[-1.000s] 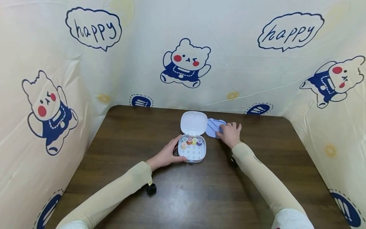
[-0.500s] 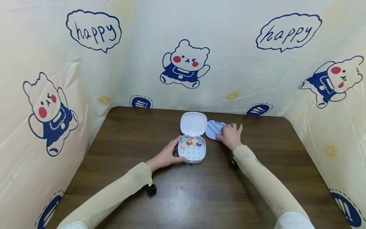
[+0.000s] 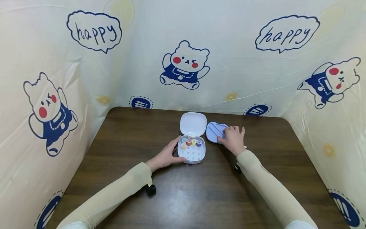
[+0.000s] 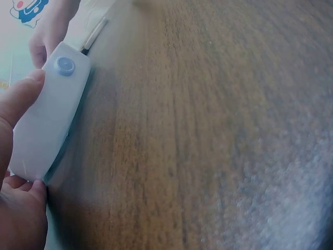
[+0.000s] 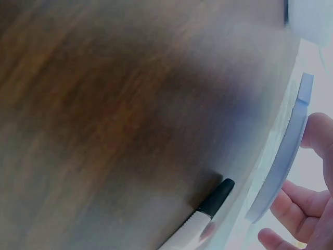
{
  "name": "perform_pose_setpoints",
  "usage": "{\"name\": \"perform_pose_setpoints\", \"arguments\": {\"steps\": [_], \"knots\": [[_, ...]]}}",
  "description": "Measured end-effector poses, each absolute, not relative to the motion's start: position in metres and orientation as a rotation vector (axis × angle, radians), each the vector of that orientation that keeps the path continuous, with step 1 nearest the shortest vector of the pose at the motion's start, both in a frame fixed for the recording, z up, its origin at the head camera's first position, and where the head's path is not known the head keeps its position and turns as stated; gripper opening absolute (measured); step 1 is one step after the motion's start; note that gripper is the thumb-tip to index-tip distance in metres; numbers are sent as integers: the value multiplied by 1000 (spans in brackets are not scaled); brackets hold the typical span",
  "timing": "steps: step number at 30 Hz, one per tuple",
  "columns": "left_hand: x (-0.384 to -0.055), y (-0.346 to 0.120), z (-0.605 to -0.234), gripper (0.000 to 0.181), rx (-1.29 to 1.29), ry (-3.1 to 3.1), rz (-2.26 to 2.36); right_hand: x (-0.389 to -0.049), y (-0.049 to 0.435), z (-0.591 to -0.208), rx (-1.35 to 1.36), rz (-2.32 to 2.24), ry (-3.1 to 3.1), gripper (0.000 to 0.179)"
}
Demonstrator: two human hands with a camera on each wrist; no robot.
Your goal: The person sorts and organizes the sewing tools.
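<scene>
A small white case [image 3: 191, 161] with its lid [image 3: 193, 124] raised sits on the wooden table. Its peg base carries several short coloured cylinders [image 3: 189, 142], mostly along the back row. My left hand [image 3: 165, 155] grips the case from the left, thumb at the front by the round button [image 4: 65, 66] and fingers round the back side. To the right of the case is a flat lavender tray [image 3: 213, 132] with grooves on its face. My right hand [image 3: 234, 140] pinches this tray by its right part; in the right wrist view the thumb and fingers meet its edges.
A white pen-like stick with a black tip [image 5: 217, 198] lies on the table beneath the right wrist. Around the table [image 3: 183, 197] hangs a printed cloth [image 3: 228, 47], close behind the case and tray.
The right hand has drawn the lavender tray slightly right and nearer, widening the gap from the case. The left hand keeps its hold on the case. The head view has shifted slightly.
</scene>
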State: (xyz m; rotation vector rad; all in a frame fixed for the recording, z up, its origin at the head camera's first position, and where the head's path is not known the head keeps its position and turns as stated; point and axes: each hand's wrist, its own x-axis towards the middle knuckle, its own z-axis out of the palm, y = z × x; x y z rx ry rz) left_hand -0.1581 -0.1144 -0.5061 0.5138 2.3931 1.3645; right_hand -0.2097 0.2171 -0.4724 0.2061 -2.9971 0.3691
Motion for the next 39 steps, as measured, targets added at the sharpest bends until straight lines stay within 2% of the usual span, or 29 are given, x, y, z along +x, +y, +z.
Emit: {"name": "perform_pose_setpoints", "arguments": {"steps": [39], "knots": [[-161, -114, -508, 112, 500, 2365, 1394, -175, 221, -456, 304, 441, -2978, 43]]}}
